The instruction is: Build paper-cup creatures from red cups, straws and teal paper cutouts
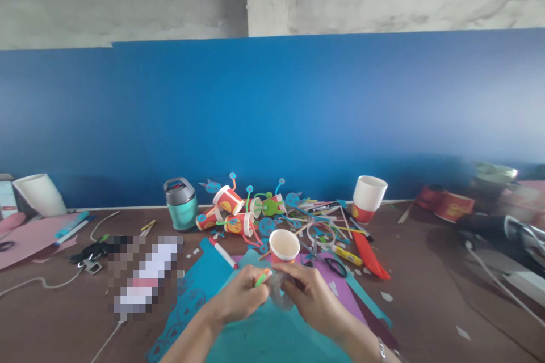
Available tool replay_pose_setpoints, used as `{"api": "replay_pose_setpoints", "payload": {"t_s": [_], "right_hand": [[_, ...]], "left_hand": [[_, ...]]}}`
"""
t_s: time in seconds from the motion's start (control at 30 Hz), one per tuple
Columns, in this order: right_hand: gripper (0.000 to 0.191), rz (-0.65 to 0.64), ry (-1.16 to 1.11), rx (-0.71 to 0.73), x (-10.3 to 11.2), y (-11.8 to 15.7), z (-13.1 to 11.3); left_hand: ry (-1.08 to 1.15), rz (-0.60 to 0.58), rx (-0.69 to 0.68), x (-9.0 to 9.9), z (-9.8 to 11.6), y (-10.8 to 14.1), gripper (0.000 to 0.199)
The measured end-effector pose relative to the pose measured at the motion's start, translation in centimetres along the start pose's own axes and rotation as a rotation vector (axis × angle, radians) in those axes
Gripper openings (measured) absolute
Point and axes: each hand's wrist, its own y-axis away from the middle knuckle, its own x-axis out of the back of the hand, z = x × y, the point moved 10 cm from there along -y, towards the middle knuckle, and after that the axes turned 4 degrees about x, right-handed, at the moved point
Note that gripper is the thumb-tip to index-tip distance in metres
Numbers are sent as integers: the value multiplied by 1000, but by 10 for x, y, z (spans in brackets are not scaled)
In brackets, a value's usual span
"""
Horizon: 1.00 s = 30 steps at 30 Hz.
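My left hand [243, 296] is closed around a small green and orange item [263, 277], partly hidden by the fingers. Between the two hands is a roll of clear tape [281, 290], with my right hand [307, 294] closed on it. Just beyond the fingers a red and white paper cup [284, 245] stands upright, its open top facing up. Under both hands lie teal paper [272, 337] and purple paper [343, 289].
Decorated cups [238, 223] lie in a pile behind the hands. Black scissors [335, 267], a yellow glue tube [348, 255] and a red marker [223, 253] lie nearby. A teal flask [182, 212] stands back left, stacked cups [368, 198] back right.
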Motion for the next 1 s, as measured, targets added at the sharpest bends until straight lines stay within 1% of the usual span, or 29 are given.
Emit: {"api": "replay_pose_setpoints", "payload": {"t_s": [0.1,0.17,0.23,0.3,0.4,0.57,0.73,1.0], "right_hand": [[34,30,-32,-34,1,-1,4],[37,32,-39,-29,1,-1,3],[39,29,-49,-22,1,0,2],[40,30,-60,-18,1,1,2],[39,35,-66,-16,0,1,2],[35,22,-50,-39,-3,1,8],[35,19,-82,-58,-6,0,12],[38,15,-103,-90,-6,1,13]], "left_hand": [[48,-36,-10,-2,6,3,15],[58,-85,-28,-6,11,4,14],[51,-106,-57,-8,15,5,13],[47,-102,-75,-9,17,5,14],[37,-83,-75,-8,13,4,18],[-15,-60,-85,-7,11,2,22],[-55,-43,-65,-5,8,2,24],[-117,-9,-31,-2,3,1,16]]}}
